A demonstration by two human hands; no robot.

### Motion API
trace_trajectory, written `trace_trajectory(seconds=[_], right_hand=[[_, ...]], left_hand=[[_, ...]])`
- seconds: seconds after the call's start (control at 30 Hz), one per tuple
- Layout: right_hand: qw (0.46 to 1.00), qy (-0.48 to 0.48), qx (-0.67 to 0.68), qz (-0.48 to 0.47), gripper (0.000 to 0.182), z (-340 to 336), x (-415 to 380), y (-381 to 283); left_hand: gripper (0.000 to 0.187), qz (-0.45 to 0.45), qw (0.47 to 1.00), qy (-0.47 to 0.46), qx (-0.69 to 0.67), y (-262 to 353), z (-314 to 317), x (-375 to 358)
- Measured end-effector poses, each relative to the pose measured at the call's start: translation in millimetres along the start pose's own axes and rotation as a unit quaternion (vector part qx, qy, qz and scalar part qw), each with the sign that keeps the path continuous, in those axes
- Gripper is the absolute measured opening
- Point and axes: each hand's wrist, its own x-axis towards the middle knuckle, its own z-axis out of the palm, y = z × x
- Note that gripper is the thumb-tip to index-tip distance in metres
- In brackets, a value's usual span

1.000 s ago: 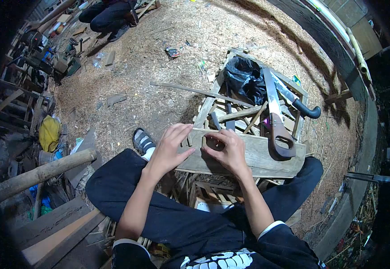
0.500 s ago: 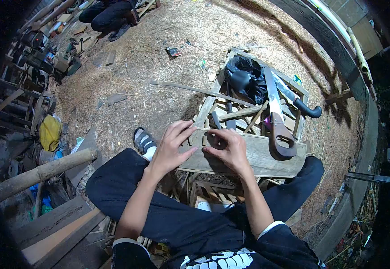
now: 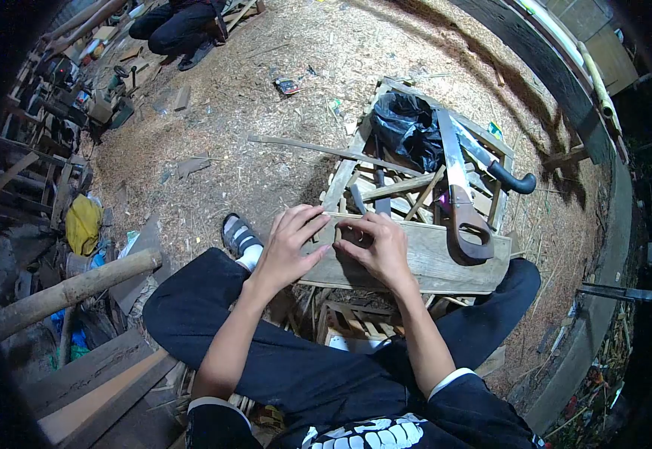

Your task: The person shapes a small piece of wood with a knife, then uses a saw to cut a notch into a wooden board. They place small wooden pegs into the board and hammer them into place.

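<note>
A grey wooden board [image 3: 438, 269] lies across the front of a wooden frame, before my crossed legs. Over its left end is my left hand [image 3: 290, 243], thumb and fingers apart, with nothing visible between them. To its right, my right hand [image 3: 375, 247] curls its thumb and fingertips around a small wooden piece [image 3: 339, 233] at the board's surface. A handsaw [image 3: 462, 202] rests with its brown handle on the board's right part and its blade pointing away from me.
Inside the frame [image 3: 341, 179] are a black plastic bag [image 3: 408, 127], wood strips and a second saw with a black handle [image 3: 513, 179]. A person [image 3: 184, 30] crouches at the far left. A thick pole [image 3: 79, 290] juts in from the left.
My right hand has shifted slightly left, and its fingers have come closer around the small piece. My left hand stays nearly in place.
</note>
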Motion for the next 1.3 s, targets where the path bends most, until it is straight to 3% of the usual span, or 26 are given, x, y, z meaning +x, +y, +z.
trace_trajectory(seconds=[1.07,1.13,1.2,1.3], right_hand=[[1.000,-0.012,0.018,0.013,0.039,-3,0,1],[0.982,0.028,0.173,0.071,0.038,-4,-2,8],[0.972,0.021,0.215,0.096,0.038,-12,-6,16],[0.983,0.024,0.168,0.067,0.037,-14,-10,20]], left_hand=[[0.060,0.000,1.000,-0.006,0.004,-2,2,-1],[0.060,0.000,1.000,-0.006,0.007,-2,1,0],[0.059,0.002,1.000,-0.008,0.012,1,-1,1],[0.058,0.009,1.000,-0.012,0.020,3,-1,3]])
